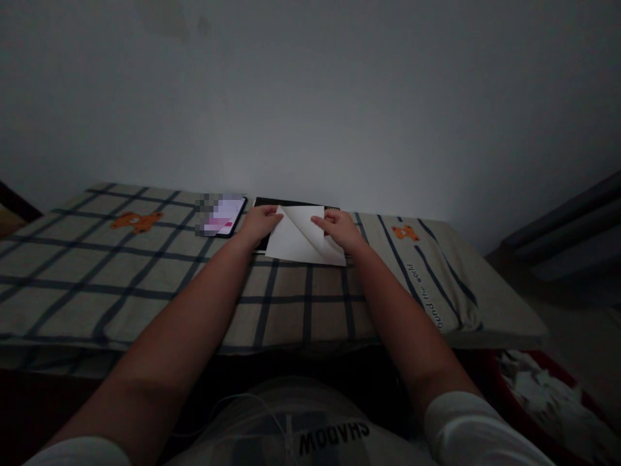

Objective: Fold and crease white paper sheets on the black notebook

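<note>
- Two bare hands reach forward over a bed covered in a checked blanket (145, 272), both meeting at one white sheet of paper (295, 243).
- The left hand (259, 223) sits at the paper's upper left corner, fingers closed in a pinch on that corner.
- The right hand (342, 230) lies on the paper's right side, with its index finger stretched leftward and pressing on the sheet; whether the thumb grips the edge beneath cannot be told.
- The paper lies on the blanket near the far edge of the bed, between the two hands; its upper part curls over in a soft fold, so a shaded underside shows along a diagonal line.
- A dark flat object (272, 202), perhaps a notebook or tablet, lies partly under the paper's far edge, just beside the wall.
- A phone (224, 215) with a lit pink-and-white screen rests on the blanket just left of the left hand, apart from the paper.
- Orange bear prints mark the blanket, one (136, 221) at the far left and one (405, 232) to the right of the right hand.
- The plain pale wall (310, 97) rises behind the bed.
- At the lower right, beside the bed, a red basin (490, 375) holds crumpled white scraps (543, 388).
- The room is dim, so fine detail of the fingers is hard to read.
</note>
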`<state>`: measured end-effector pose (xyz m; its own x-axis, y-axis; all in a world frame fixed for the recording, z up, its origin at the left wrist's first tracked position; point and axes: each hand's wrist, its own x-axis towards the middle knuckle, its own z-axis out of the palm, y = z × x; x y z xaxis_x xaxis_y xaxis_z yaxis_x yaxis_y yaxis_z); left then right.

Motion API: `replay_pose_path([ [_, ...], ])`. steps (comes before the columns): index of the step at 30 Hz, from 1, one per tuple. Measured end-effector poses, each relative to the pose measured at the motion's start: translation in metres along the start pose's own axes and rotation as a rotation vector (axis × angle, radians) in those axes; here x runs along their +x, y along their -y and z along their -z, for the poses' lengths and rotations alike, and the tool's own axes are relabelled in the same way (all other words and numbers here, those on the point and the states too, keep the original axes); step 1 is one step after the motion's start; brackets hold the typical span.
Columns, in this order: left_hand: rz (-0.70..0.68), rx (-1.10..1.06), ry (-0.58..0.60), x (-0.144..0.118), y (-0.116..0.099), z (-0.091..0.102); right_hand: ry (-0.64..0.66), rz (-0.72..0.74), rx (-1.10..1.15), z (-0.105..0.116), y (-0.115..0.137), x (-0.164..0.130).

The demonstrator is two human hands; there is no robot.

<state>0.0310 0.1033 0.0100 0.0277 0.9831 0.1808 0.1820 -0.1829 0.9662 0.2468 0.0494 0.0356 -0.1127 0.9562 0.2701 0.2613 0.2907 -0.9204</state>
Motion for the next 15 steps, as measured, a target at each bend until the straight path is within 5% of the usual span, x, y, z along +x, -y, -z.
replay_pose_path([
  [11, 0.091, 0.319, 0.438, -0.008, -0.020, 0.024, 0.005, -0.185, 0.371, 0.008, 0.000, 0.002],
  [15, -0.074, 0.585, 0.468, -0.008, -0.024, 0.027, 0.006, -0.290, 0.508, 0.010, 0.001, 0.004],
])
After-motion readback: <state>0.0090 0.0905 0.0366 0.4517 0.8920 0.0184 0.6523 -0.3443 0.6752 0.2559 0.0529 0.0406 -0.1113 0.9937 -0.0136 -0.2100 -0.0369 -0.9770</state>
